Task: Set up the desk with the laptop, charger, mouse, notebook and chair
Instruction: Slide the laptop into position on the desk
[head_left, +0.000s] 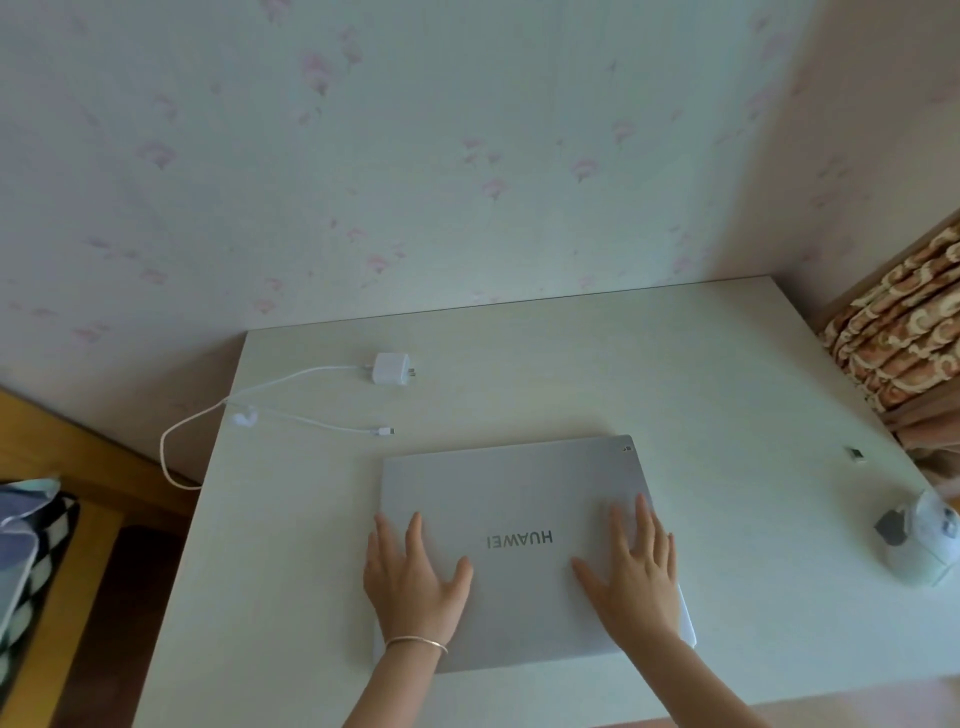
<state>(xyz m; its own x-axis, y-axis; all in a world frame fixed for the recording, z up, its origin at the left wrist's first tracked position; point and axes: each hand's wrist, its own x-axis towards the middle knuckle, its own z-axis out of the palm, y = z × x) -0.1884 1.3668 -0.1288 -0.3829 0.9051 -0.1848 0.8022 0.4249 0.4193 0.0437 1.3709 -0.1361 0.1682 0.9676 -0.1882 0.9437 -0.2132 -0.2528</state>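
Grip: both hands, left (413, 577) and right (631, 574), flat open on closed laptop (511, 499); pale desk (675, 374), floral wallpaper (363, 156).

A closed silver laptop (514, 551) lies near the front edge of the pale rectangular desk (727, 374), both flat hands resting on its lid, left hand (413, 577) and right hand (631, 571). Behind it toward the left edge lies the white charger block (388, 369), its cable looping over that edge. A pale rounded mouse (919, 545) sits at the right edge.
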